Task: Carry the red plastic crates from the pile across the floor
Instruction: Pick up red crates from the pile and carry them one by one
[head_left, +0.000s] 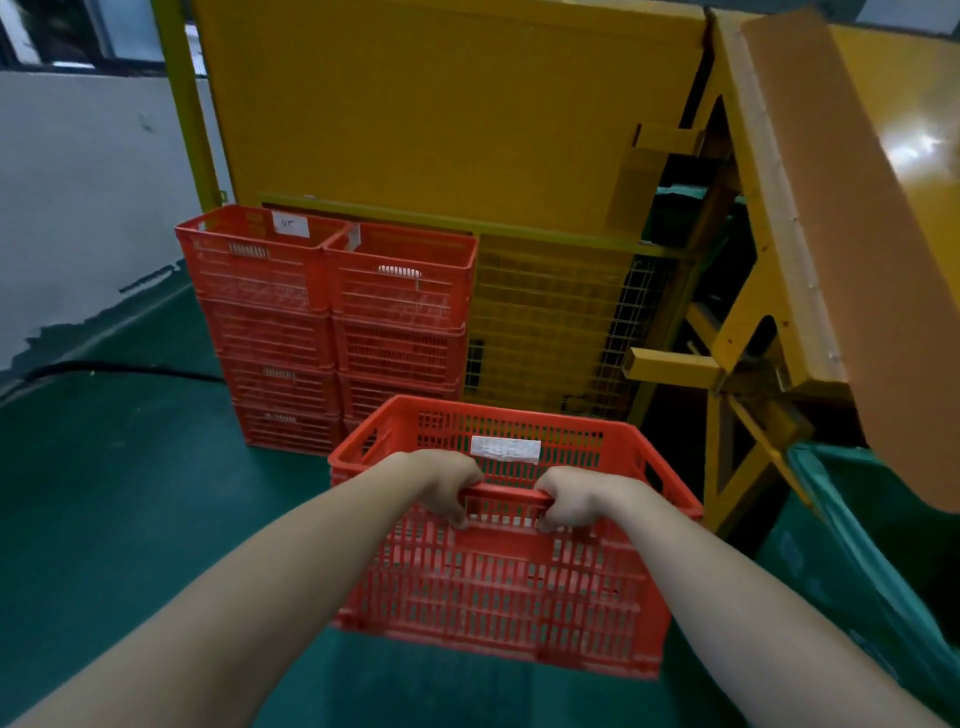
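I hold an empty red plastic crate (509, 587) in front of me, above the green floor. My left hand (447, 486) and my right hand (571, 499) both grip the crate's near rim, fingers curled through the handle slot. A white label sits on the crate's far inner wall. Behind it, two stacks of red crates (332, 322) stand side by side against a yellow panel, each several crates high.
A yellow mesh guard (550, 322) and yellow machine frame (727, 332) stand right of the stacks. A brown slanted board (857, 249) overhangs at right. A green bin (872, 561) sits at lower right. A black cable (119, 369) lies by the white wall at left.
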